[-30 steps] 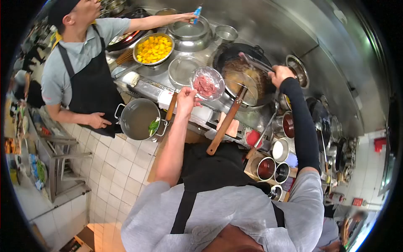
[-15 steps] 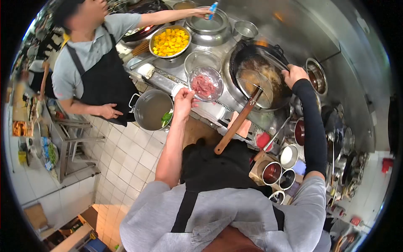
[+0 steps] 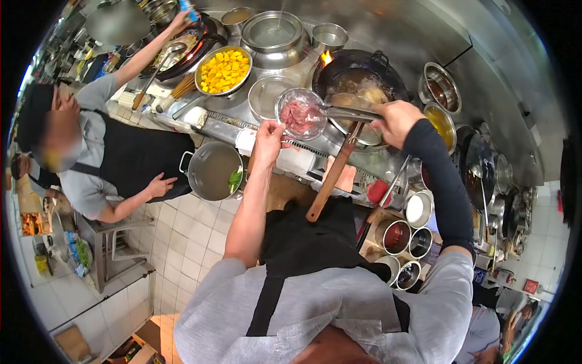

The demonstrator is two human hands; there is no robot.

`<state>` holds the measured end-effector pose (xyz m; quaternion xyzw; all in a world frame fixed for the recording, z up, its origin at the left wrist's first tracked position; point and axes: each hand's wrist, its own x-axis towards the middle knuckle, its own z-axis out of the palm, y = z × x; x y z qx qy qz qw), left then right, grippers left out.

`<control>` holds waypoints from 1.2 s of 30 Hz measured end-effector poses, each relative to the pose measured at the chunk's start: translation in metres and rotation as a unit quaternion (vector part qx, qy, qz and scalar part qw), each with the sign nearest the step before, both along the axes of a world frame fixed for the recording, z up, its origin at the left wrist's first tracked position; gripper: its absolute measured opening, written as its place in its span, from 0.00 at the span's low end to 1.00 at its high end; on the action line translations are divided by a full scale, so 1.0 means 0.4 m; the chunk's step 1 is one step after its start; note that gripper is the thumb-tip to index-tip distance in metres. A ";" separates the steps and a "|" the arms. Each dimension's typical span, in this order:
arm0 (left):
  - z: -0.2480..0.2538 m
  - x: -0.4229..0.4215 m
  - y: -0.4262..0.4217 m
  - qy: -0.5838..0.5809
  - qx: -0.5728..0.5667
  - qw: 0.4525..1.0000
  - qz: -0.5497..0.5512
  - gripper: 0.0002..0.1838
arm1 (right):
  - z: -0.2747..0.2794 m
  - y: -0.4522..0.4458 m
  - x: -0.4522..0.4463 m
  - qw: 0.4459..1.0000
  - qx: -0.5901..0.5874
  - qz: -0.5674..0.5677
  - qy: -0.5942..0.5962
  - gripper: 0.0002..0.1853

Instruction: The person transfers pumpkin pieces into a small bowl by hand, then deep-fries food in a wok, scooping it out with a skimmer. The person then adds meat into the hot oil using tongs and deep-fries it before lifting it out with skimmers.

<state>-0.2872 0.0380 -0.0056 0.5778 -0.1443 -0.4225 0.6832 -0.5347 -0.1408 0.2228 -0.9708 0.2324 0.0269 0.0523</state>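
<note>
My left hand (image 3: 268, 144) grips the rim of a clear bowl (image 3: 319, 127) with raw pink meat strips (image 3: 298, 116) inside. Metal tongs (image 3: 353, 113) are in my right hand (image 3: 399, 123), and their tips reach the right side of this bowl. Behind the bowl, a black wok (image 3: 391, 82) holds bubbling brown liquid, with a small flame at its left rim. A wire strainer with a wooden handle (image 3: 330, 181) rests across the wok's near edge, its handle pointing toward my apron.
A co-worker (image 3: 130, 145) stands at the left, one arm over another wok. Between us is a pot (image 3: 213, 171) with green leaves. A bowl of yellow cubes (image 3: 225, 71) and an empty-looking sieve (image 3: 267, 98) lie on the counter. Sauce containers (image 3: 397, 236) stand at the right.
The tongs have swung from over the wok to the meat bowl as my right hand moved left and nearer. The co-worker has leaned left, reaching toward the other wok.
</note>
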 end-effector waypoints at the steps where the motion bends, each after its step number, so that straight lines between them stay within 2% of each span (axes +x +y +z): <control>1: -0.003 -0.005 -0.008 -0.002 0.002 1.000 0.001 0.06 | 0.016 -0.016 -0.022 1.000 -0.008 0.002 -0.020 0.13; 5: 0.004 -0.024 -0.017 0.036 -0.003 0.999 -0.002 0.06 | 0.043 -0.061 -0.077 0.991 -0.017 -0.118 -0.062 0.14; 7: 0.010 -0.024 -0.008 0.039 0.004 0.999 -0.001 0.06 | -0.038 -0.150 -0.089 0.984 -0.045 -0.158 -0.069 0.16; 9: -0.019 -0.012 0.012 0.029 0.012 0.999 0.008 0.06 | -0.153 -0.232 -0.059 0.971 -0.078 -0.227 0.018 0.18; 11: -0.022 0.000 0.045 0.023 0.007 1.000 0.009 0.05 | -0.280 -0.323 -0.037 0.962 -0.046 -0.267 0.030 0.17; 12: -0.016 0.004 0.061 0.022 0.015 1.000 0.015 0.05 | -0.285 -0.324 -0.012 0.946 -0.033 -0.323 0.017 0.18; 16: 0.010 0.011 0.121 0.007 0.037 0.999 0.040 0.05 | -0.388 -0.406 0.023 0.936 -0.001 -0.344 0.070 0.20; 19: 0.018 0.029 0.153 0.006 0.022 0.998 0.064 0.06 | -0.377 -0.437 0.032 0.918 -0.020 -0.373 0.132 0.19; 21: 0.026 0.045 0.171 0.004 0.011 0.997 0.076 0.06 | -0.322 -0.436 0.020 0.928 -0.044 -0.348 0.126 0.19; 23: 0.027 0.058 0.179 -0.013 0.001 0.997 0.077 0.07 | -0.182 -0.323 0.014 0.934 -0.068 -0.344 0.068 0.19; 25: 0.048 0.056 0.176 -0.022 0.002 0.997 0.074 0.06 | -0.051 -0.171 0.003 0.963 -0.086 -0.251 0.039 0.19; 27: 0.044 0.055 0.155 -0.040 -0.003 0.997 0.061 0.06 | 0.026 -0.009 0.013 0.989 -0.033 -0.140 -0.020 0.17; 29: 0.056 0.039 0.129 -0.054 -0.007 0.998 0.040 0.06 | -0.002 0.067 0.023 0.998 0.023 -0.039 -0.039 0.15; 31: 0.066 0.022 0.107 -0.046 -0.013 0.999 0.011 0.07 | -0.067 0.117 0.053 0.997 0.052 0.007 -0.052 0.14; 34: 0.044 0.016 0.076 -0.030 -0.016 0.999 -0.009 0.06 | -0.128 0.106 0.075 0.999 0.032 -0.006 -0.013 0.13; 36: 0.026 0.025 0.062 -0.014 -0.013 1.000 0.000 0.07 | -0.087 0.088 0.037 0.998 0.040 -0.017 -0.042 0.13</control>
